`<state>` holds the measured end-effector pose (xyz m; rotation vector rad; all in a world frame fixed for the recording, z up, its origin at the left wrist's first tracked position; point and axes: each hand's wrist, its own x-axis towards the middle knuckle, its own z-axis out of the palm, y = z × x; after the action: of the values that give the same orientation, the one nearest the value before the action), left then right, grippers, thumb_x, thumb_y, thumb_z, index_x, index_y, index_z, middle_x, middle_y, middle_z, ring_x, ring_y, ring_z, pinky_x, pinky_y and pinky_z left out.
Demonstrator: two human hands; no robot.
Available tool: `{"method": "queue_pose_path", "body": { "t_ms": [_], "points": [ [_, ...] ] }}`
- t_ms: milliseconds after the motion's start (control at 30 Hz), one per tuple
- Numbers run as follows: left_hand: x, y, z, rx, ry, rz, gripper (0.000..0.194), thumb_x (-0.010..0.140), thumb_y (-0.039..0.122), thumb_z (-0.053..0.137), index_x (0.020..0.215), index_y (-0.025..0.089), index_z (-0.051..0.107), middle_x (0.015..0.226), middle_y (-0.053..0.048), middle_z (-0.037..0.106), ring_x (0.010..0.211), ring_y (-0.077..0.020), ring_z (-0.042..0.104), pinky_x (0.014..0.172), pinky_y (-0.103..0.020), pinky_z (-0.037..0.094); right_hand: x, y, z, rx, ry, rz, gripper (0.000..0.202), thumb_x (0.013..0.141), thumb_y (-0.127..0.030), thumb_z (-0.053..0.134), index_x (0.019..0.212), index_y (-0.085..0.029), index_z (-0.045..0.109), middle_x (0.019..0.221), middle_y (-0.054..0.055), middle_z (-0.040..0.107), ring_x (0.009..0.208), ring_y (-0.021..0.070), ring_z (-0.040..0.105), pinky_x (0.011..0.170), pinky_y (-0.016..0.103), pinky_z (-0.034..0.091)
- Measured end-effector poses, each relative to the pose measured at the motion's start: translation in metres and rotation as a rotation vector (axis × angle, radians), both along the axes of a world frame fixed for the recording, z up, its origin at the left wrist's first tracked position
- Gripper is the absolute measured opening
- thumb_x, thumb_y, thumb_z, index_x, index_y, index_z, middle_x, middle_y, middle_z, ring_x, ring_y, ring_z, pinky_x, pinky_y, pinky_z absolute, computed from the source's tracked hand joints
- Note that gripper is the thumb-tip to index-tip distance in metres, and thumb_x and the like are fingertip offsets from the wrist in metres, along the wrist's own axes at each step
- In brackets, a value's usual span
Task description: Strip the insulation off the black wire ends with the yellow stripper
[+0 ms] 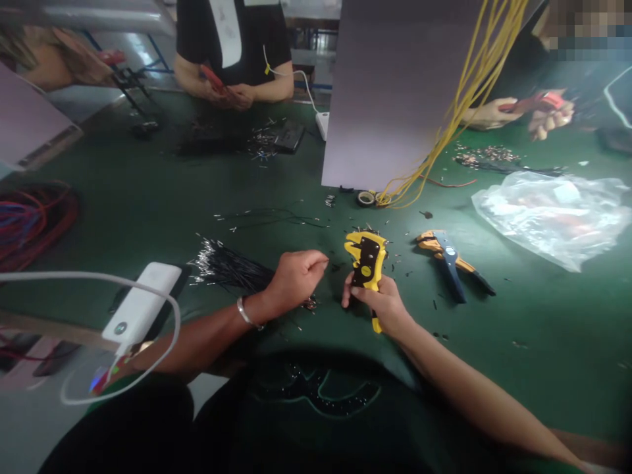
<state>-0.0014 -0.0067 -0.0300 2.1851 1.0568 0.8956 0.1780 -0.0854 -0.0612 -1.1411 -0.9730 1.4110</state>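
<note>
My right hand (382,299) is wrapped around the handle of a yellow and black wire stripper (366,260), its jaws facing up and left. My left hand (300,276) is closed, thumb against the bent fingers, just left of the tool and apart from it. Whatever those fingers pinch, if anything, is too small to make out. Beside my left hand lies a bundle of black wires (234,266) with pale metal ends pointing left. Small copper-coloured bits (309,303) show under my left wrist.
A second stripper (450,257), orange and dark blue, lies to the right. Behind it sits a clear plastic bag (553,210). Yellow wires (444,141) hang beside a grey panel (390,92). A white power bank (143,306) with its cable is at left. Co-workers hold red tools opposite.
</note>
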Motion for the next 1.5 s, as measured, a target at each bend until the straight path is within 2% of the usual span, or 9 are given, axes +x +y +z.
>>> {"method": "queue_pose_path", "body": {
  "t_ms": [67,200,500,667,833,1267,1500],
  "points": [
    [-0.005,0.009,0.004,-0.076,-0.031,-0.016,0.014,0.081,0.016,0.058,0.076,0.016,0.071,0.067,0.0,0.071,0.06,-0.0111,0.063,0.056,-0.02,0.046,0.005,-0.002,0.001,0.021,0.028,0.085,0.018,0.071,-0.027,0.069,0.084,-0.016,0.063,0.069,0.004,0.067,0.065,0.021,0.064,0.067,0.036,0.05],
    [-0.013,0.02,0.011,-0.151,-0.05,-0.011,0.013,0.079,0.019,0.06,0.075,0.015,0.072,0.065,-0.001,0.071,0.059,-0.0107,0.062,0.055,-0.02,0.046,0.008,-0.003,-0.001,0.019,0.103,0.194,0.021,0.07,-0.028,0.071,0.086,-0.015,0.065,0.073,0.005,0.068,0.067,0.0223,0.063,0.069,0.039,0.051],
    [-0.014,0.018,0.016,-0.243,-0.06,-0.076,0.013,0.078,0.021,0.061,0.076,0.016,0.073,0.073,-0.001,0.074,0.067,-0.0112,0.065,0.063,-0.021,0.049,0.005,-0.008,-0.005,-0.018,0.15,0.346,0.025,0.071,-0.024,0.07,0.093,-0.014,0.064,0.076,0.005,0.067,0.069,0.0208,0.062,0.07,0.037,0.05],
    [-0.015,0.019,0.017,-0.308,-0.047,-0.109,0.014,0.077,0.021,0.06,0.076,0.017,0.073,0.077,-0.002,0.074,0.071,-0.0122,0.066,0.068,-0.022,0.051,0.003,-0.01,0.001,-0.038,0.163,0.342,0.023,0.071,-0.022,0.069,0.092,-0.015,0.064,0.075,0.005,0.068,0.067,0.0201,0.062,0.068,0.036,0.049],
    [-0.017,0.018,0.018,-0.334,-0.045,-0.118,0.014,0.077,0.021,0.06,0.076,0.017,0.073,0.076,-0.002,0.074,0.07,-0.0122,0.066,0.066,-0.022,0.05,0.004,-0.01,0.004,-0.045,0.148,0.358,0.018,0.073,-0.02,0.067,0.09,-0.014,0.065,0.073,0.005,0.068,0.066,0.0201,0.062,0.068,0.036,0.048],
    [-0.019,0.021,0.016,-0.334,-0.039,-0.13,0.014,0.077,0.02,0.06,0.076,0.016,0.073,0.07,-0.002,0.072,0.063,-0.0104,0.062,0.06,-0.021,0.046,0.007,-0.012,-0.006,-0.077,0.163,0.349,0.016,0.075,-0.022,0.069,0.087,-0.014,0.064,0.067,0.003,0.067,0.058,0.0176,0.062,0.06,0.032,0.048],
    [-0.019,0.023,0.013,-0.351,-0.029,-0.134,0.015,0.077,0.02,0.059,0.077,0.015,0.073,0.071,-0.002,0.072,0.066,-0.011,0.063,0.061,-0.021,0.047,0.005,-0.012,-0.005,-0.112,0.162,0.337,0.014,0.075,-0.022,0.069,0.083,-0.014,0.063,0.061,0.002,0.065,0.052,0.0161,0.059,0.054,0.03,0.046]
  ]
}}
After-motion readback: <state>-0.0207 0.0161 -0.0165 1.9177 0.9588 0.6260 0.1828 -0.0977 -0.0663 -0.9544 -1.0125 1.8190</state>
